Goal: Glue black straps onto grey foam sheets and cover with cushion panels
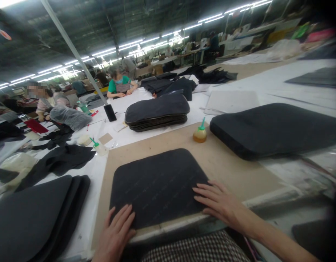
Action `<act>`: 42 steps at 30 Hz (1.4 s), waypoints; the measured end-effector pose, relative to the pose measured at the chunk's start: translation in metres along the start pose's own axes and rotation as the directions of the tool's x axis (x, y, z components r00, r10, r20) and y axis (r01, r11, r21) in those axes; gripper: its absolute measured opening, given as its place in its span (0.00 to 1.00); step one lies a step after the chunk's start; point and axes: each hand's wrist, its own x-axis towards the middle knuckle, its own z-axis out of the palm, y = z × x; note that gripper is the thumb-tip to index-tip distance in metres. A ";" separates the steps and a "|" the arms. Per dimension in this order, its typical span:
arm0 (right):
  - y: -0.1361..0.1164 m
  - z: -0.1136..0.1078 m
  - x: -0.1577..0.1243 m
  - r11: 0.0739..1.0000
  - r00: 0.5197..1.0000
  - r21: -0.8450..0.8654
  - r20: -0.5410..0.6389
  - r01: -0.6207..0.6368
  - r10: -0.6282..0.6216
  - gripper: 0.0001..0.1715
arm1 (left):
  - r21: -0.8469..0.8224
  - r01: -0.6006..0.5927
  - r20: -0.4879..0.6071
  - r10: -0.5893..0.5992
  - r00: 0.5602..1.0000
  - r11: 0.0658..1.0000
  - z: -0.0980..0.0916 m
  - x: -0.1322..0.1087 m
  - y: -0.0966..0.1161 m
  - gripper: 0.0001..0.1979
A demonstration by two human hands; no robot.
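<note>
In front of me a black fabric panel (159, 187) with rounded corners lies flat on a tan board (233, 174). Faint lines of lettering run across its surface. My left hand (116, 229) rests on the panel's near left corner, fingers stretched out. On the right edge, my right hand (218, 200) lies flat with its fingers a little spread. Neither hand grips anything. Beyond the panel stands a squeeze bottle (200, 134) with a green nozzle and amber liquid in it.
A stack of black panels (28, 218) lies at the left, a thick black pile (277, 129) at the right. Zippered black pieces (157, 111) are stacked ahead. Another glue-type bottle (99, 147) and a dark phone-like slab (110, 112) are near the pole. Two co-workers sit across the table.
</note>
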 end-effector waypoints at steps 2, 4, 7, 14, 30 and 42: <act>0.002 0.000 0.003 1.000 1.000 -0.016 -0.016 0.018 -0.018 0.21 | 0.024 -0.017 -0.024 0.018 1.000 1.000 0.003 0.002 -0.001 0.19; 0.004 -0.002 0.006 1.000 0.999 -0.017 -0.024 0.024 -0.024 0.21 | 0.045 -0.038 -0.056 0.041 0.998 0.998 0.005 0.004 -0.004 0.18; 0.006 -0.003 0.009 1.000 0.999 -0.001 -0.047 0.016 -0.016 0.22 | 0.072 -0.057 -0.086 0.063 0.994 0.996 0.006 0.008 -0.009 0.18; 0.016 0.008 0.015 0.997 0.997 -0.062 -0.072 0.037 -0.041 0.23 | 0.080 -0.078 -0.122 0.087 0.989 0.994 0.016 0.015 -0.019 0.17; 0.100 0.021 0.135 0.992 0.983 0.034 -0.136 -0.124 0.127 0.19 | -0.242 0.343 0.129 -0.320 0.939 0.908 0.097 0.108 -0.112 0.18; 0.096 0.022 0.150 0.974 0.959 0.058 -0.173 -0.219 0.226 0.23 | -0.510 0.497 0.121 -0.514 0.849 0.702 0.093 0.122 -0.120 0.18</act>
